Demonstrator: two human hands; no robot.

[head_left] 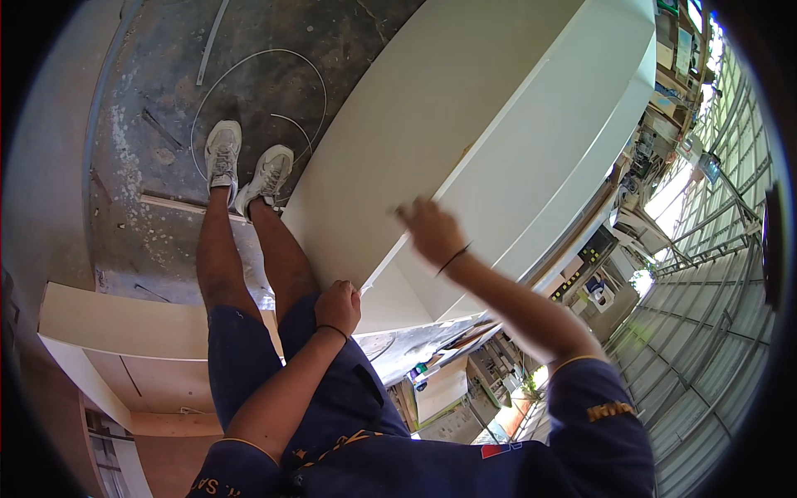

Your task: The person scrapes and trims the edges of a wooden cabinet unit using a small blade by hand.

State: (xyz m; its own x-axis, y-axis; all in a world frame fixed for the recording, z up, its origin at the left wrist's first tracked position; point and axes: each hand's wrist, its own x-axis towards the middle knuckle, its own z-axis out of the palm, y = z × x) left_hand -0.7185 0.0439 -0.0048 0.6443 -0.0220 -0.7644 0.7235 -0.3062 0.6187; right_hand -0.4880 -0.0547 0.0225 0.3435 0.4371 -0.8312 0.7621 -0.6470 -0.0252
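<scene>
A large pale cabinet (415, 124) with a long white front edge (498, 120) slants across the middle of the view. At the near end of that edge is my left hand (338, 307), its fingers curled closed against the corner. Whatever it may pinch there is hidden. Farther along the same edge, my right hand (435, 236) is raised over the cabinet and smeared by motion. Its fingers look closed, with a small dark blurred tip sticking out on the left, too unclear to name.
A thin pale strip (320, 83) curls on the stained concrete floor (166, 50) beside my shoes (266, 178). A wooden batten (178, 205) lies behind them. Another open wooden cabinet (124, 324) stands at the lower left. Cluttered shelves (664, 91) and a corrugated metal wall (697, 357) fill the right.
</scene>
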